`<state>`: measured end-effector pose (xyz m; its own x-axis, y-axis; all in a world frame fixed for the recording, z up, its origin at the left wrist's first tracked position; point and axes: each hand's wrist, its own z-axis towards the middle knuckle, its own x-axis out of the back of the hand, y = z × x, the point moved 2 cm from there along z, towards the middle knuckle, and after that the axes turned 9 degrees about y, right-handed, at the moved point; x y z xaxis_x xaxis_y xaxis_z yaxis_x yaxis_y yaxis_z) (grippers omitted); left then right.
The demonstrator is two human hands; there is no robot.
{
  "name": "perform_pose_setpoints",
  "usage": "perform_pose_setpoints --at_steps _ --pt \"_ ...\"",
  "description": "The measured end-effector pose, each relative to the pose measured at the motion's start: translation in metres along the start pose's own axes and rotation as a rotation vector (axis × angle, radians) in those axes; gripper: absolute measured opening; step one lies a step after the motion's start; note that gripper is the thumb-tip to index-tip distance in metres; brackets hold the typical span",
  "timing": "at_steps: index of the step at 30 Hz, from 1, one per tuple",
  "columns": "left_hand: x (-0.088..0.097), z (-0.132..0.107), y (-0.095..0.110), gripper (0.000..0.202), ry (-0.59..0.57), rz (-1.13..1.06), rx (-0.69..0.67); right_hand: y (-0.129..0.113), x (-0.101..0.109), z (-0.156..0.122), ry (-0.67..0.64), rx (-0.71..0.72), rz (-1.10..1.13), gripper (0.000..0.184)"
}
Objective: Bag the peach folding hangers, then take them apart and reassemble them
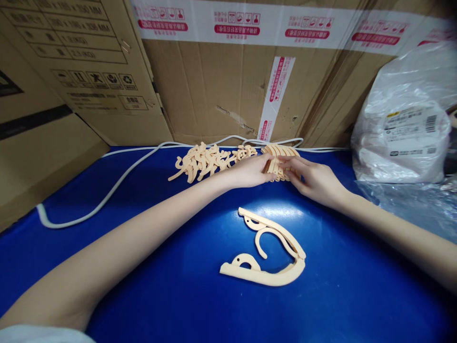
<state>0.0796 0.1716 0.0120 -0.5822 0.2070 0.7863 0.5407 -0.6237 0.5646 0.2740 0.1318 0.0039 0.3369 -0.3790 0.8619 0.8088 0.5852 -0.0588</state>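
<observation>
Near the back of the blue worktop (160,295), the left hand (252,171) and right hand (316,181) flank a row of stacked hanger arms (274,164), fingers bent; whether either grips one I cannot tell. The row runs sideways, near ends toward the wearer. Closer in, a folding hanger (274,278) lies with its joint rightward, both arm tips leftward. A clear plastic bag (400,90) holds something white.

I am facing a hanger (274,278) lying on the table (171,286); behind it, hooks (202,155) are sitting left of stacked hanger arms (273,165).
</observation>
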Motion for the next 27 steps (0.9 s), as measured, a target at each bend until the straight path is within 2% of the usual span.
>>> perform_pose_setpoints --at_steps 16,18,21,23,27 --pt "0.001 0.002 0.001 0.046 0.011 0.026 -0.045 0.000 0.006 0.005 0.015 -0.009 0.019 0.030" --pt "0.001 0.001 0.002 0.047 0.013 0.042 -0.051 0.006 0.012 0.008 0.059 -0.081 0.030 0.033" --pt "0.000 0.001 0.004 0.052 0.013 0.074 -0.051 0.025 0.022 0.010 0.095 -0.308 -0.007 0.036" --pt "0.001 0.000 0.004 0.053 0.009 0.098 -0.048 0.040 0.024 0.008 0.061 -0.420 -0.049 0.038" --pt "0.005 -0.002 0.004 0.061 0.000 0.157 -0.046 0.062 0.013 0.000 -0.027 -0.494 0.025 0.045"
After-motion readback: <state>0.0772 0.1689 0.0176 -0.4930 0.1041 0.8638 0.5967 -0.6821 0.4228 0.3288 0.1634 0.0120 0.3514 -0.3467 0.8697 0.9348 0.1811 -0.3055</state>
